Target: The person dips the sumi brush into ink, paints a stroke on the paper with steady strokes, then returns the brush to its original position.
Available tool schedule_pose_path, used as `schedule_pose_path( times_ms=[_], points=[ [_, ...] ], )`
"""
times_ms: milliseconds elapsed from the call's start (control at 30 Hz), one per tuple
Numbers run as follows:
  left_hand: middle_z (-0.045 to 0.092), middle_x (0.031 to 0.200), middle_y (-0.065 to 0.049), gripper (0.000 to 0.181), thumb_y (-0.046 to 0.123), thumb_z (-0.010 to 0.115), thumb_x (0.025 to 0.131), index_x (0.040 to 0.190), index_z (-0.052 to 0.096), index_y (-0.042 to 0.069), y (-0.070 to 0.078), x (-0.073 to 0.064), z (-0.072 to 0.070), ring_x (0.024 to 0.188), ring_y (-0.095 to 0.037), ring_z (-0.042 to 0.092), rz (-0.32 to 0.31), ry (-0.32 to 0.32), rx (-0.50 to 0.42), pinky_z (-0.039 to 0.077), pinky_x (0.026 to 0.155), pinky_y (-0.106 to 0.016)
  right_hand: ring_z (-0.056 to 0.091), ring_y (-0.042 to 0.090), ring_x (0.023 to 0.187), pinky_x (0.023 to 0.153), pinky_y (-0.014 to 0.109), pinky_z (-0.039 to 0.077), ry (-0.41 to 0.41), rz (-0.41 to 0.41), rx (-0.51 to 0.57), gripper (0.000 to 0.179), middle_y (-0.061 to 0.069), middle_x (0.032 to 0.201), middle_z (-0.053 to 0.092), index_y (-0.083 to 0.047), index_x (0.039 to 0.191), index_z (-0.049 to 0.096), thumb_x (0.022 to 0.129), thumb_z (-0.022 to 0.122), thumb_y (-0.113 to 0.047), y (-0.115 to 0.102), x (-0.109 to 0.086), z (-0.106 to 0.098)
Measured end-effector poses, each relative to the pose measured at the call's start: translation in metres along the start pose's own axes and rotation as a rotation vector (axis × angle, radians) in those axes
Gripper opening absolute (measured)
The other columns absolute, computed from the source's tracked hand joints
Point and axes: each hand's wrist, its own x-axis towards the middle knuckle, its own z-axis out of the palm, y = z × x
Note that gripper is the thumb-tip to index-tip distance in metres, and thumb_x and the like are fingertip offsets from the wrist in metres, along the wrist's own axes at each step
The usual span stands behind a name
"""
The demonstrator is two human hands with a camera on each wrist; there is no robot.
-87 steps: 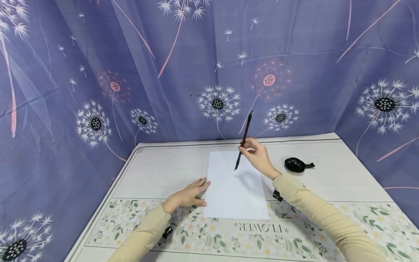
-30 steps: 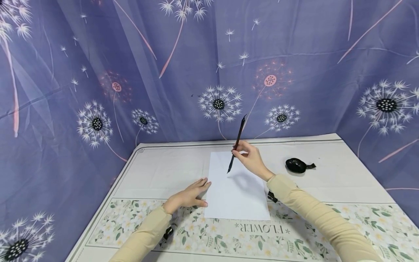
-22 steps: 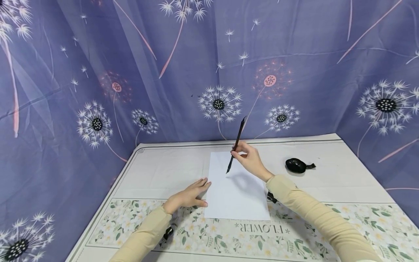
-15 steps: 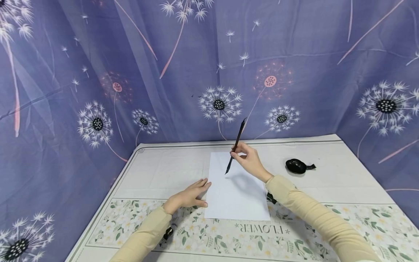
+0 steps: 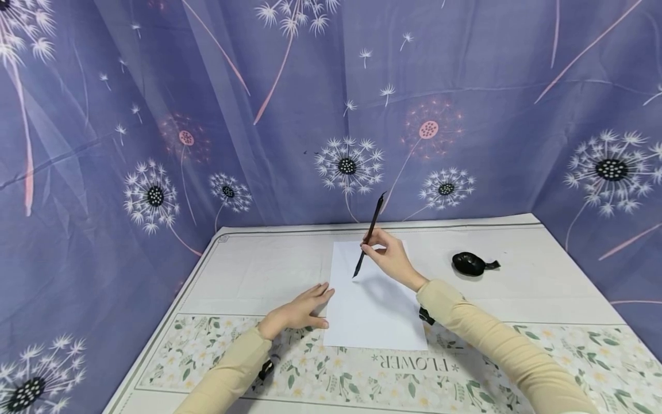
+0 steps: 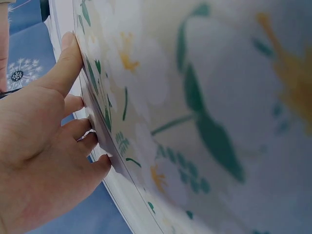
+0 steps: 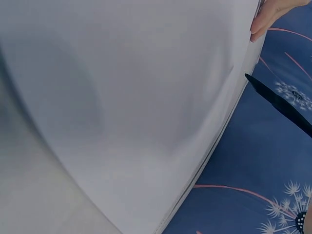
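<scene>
A dark writing brush (image 5: pixel 373 227) slants over a white sheet of paper (image 5: pixel 377 322), its black tip (image 7: pixel 254 82) pointing down close above the page. My right hand (image 5: pixel 391 259) pinches the brush partway along its shaft between thumb and fingers. At the paper's left edge, my left hand (image 5: pixel 296 310) rests with fingers spread, fingertips right at the sheet. The left wrist view shows that hand (image 6: pixel 44 131) from the palm side, low over the flowered tablecloth. No marks show on the sheet, only shadows of the hand and brush.
A shiny black rounded object with a short stub (image 5: pixel 469 264) lies right of the paper. The white tablecloth (image 5: pixel 258 259) has a flowered band and the word FLOWER. Behind the table hangs a blue dandelion curtain (image 5: pixel 279 167).
My right hand has moved left and a little toward me with the brush, and the tip has come lower over the paper. My left hand stays at the paper's edge.
</scene>
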Motion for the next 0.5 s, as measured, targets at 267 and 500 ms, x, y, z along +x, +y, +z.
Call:
schedule_pose_path(
  times_ms=[267, 500],
  points=[
    [0.011, 0.160, -0.025, 0.081, 0.033, 0.066, 0.091, 0.152, 0.023, 0.001, 0.000, 0.000, 0.000, 0.149, -0.041, 0.011, 0.003, 0.004, 0.003, 0.019, 0.120, -0.055, 0.070, 0.029, 0.090, 0.075, 0.022, 0.059, 0.015, -0.006, 0.018, 0.012, 0.014, 0.088, 0.071, 0.006, 0.099, 0.061, 0.089, 0.065, 0.002, 0.012, 0.000, 0.006],
    [0.011, 0.160, -0.024, 0.081, 0.034, 0.065, 0.091, 0.153, 0.024, 0.002, -0.001, 0.001, 0.000, 0.149, -0.040, 0.011, -0.005, 0.003, 0.010, 0.019, 0.120, -0.054, 0.069, 0.038, 0.090, 0.075, 0.021, 0.059, -0.009, -0.008, 0.045, 0.015, 0.024, 0.091, 0.070, 0.011, 0.101, 0.060, 0.089, 0.064, 0.003, 0.014, 0.000, 0.009]
  ],
)
